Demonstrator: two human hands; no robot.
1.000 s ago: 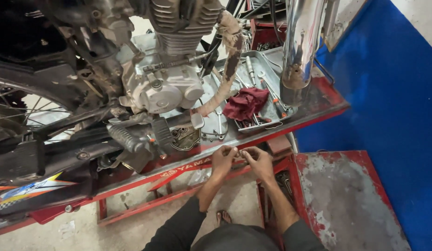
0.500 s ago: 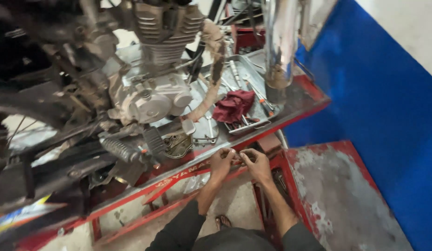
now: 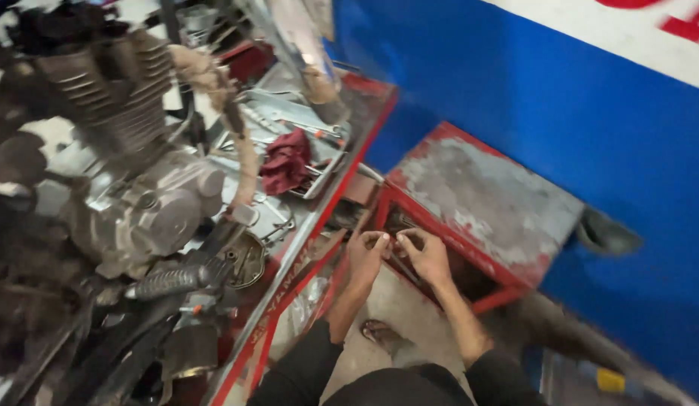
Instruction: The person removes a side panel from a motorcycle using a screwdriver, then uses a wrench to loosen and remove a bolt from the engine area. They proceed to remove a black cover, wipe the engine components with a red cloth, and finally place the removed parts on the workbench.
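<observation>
Blue wall (image 3: 515, 98) backs a worn red stand (image 3: 485, 195). Left hand (image 3: 366, 256) and right hand (image 3: 427, 256) meet at its front rail, fingers pinched on a small part (too small to identify); work appears mid-way. At nine o'clock, motorcycle engine (image 3: 139, 203) crowds the red lift desk (image 3: 319, 225); maroon rag (image 3: 285, 162) at eleven.

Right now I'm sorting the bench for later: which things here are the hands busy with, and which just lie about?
In hand:
left hand and right hand, fingertips together on something too small to identify
red stand frame beside them

Lying about:
dark red rag
tool tray
motorcycle engine
footpeg
sandal
</observation>
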